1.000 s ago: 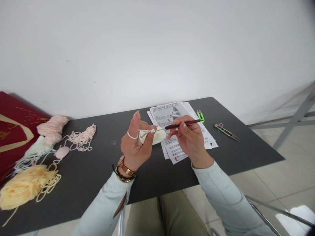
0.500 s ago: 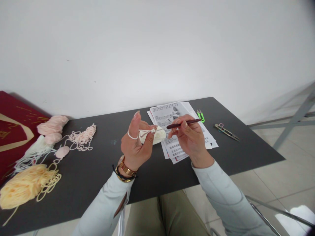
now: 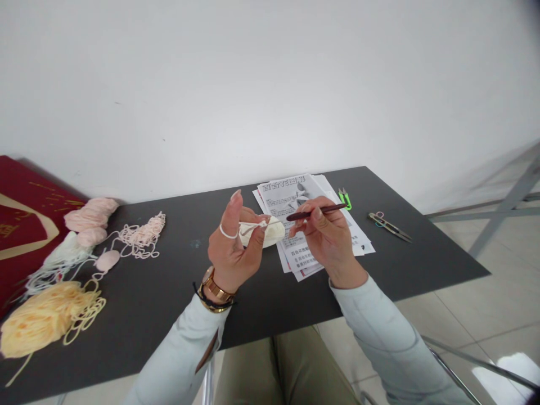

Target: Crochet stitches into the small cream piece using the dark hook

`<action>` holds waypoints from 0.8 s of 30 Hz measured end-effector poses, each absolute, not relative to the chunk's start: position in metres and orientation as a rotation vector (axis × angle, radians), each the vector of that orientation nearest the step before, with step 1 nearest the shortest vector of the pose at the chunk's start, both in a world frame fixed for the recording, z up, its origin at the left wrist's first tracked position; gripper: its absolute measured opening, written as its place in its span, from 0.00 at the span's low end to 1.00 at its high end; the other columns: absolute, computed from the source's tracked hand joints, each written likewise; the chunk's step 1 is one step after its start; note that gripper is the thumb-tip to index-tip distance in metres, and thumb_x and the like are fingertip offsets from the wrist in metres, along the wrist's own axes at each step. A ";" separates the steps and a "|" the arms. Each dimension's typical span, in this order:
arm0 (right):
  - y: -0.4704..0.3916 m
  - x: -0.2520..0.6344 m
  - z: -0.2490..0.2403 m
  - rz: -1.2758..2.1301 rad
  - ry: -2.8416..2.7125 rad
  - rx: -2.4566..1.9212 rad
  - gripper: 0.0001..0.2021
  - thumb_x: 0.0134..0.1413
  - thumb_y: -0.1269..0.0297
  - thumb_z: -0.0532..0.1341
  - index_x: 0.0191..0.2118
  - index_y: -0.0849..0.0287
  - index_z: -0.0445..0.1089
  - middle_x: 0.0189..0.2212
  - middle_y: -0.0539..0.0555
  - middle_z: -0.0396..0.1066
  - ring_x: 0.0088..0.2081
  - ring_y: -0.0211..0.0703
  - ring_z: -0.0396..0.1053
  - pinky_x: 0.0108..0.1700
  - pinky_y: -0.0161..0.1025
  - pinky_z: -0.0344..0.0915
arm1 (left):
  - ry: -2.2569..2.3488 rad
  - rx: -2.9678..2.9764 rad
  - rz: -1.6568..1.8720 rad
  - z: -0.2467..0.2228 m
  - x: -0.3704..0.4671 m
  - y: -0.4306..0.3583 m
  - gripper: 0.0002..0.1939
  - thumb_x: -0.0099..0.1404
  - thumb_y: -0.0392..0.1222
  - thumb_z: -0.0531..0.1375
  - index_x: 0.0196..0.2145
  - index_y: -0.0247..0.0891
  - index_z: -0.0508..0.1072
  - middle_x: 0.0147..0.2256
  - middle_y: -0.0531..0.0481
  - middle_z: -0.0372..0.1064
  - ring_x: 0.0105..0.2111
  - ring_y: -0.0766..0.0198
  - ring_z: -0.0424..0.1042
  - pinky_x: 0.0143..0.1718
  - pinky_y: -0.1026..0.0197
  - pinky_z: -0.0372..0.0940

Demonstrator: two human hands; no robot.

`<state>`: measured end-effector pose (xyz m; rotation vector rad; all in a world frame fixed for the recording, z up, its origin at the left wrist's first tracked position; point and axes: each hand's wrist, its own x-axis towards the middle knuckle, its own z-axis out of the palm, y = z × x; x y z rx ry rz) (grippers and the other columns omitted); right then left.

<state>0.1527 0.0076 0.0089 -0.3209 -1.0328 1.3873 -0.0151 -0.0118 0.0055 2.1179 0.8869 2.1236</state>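
- Left hand [image 3: 236,244], in front of the printed sheets [image 3: 280,194] and to their left: its fingers pinch a small piece of white yarn [image 3: 252,225], and a strand loops round one raised finger.
- Right hand [image 3: 331,239], over the near part of the sheets: its fingers grip the dark red handle of a hook [image 3: 312,213], whose thin shaft points left to the pinched yarn.
- Cream ball of yarn [image 3: 275,233], behind the left fingers, at the sheets' left edge.
- Yellow yarn [image 3: 40,320], on the table [image 3: 169,298], far left of the sheets and nearer the person.
- Metal snips [image 3: 394,227], right of the sheets.
- Loose pink yarn [image 3: 141,237], well left of the sheets.
- Green-handled snips [image 3: 346,199], just beside the sheets' right side.
- Pink skein [image 3: 90,219] and red bag [image 3: 25,225], farthest left of the sheets.
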 end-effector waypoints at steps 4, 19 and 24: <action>0.008 0.152 0.009 1.409 -1.004 -0.323 0.06 0.54 0.59 0.68 0.33 0.55 0.75 0.26 0.46 0.73 0.26 0.33 0.72 0.26 0.31 0.76 | 0.813 2.079 2.097 0.006 -0.014 -0.013 0.43 0.57 0.27 0.64 0.66 0.49 0.56 0.32 0.53 0.73 0.33 0.63 0.73 0.36 0.58 0.73; 0.009 0.152 0.011 1.466 -0.857 -0.520 0.11 0.48 0.57 0.71 0.31 0.58 0.74 0.19 0.44 0.73 0.20 0.30 0.70 0.25 0.27 0.75 | 0.652 1.635 1.636 0.020 -0.011 -0.016 0.41 0.60 0.32 0.65 0.66 0.53 0.55 0.27 0.55 0.65 0.25 0.69 0.64 0.27 0.65 0.64; 0.011 0.152 0.011 1.489 -0.838 -0.547 0.11 0.48 0.56 0.71 0.31 0.59 0.74 0.19 0.45 0.74 0.20 0.31 0.71 0.27 0.27 0.76 | 0.648 1.457 1.557 0.020 -0.012 -0.017 0.42 0.60 0.33 0.66 0.67 0.51 0.54 0.28 0.55 0.65 0.26 0.69 0.65 0.28 0.66 0.65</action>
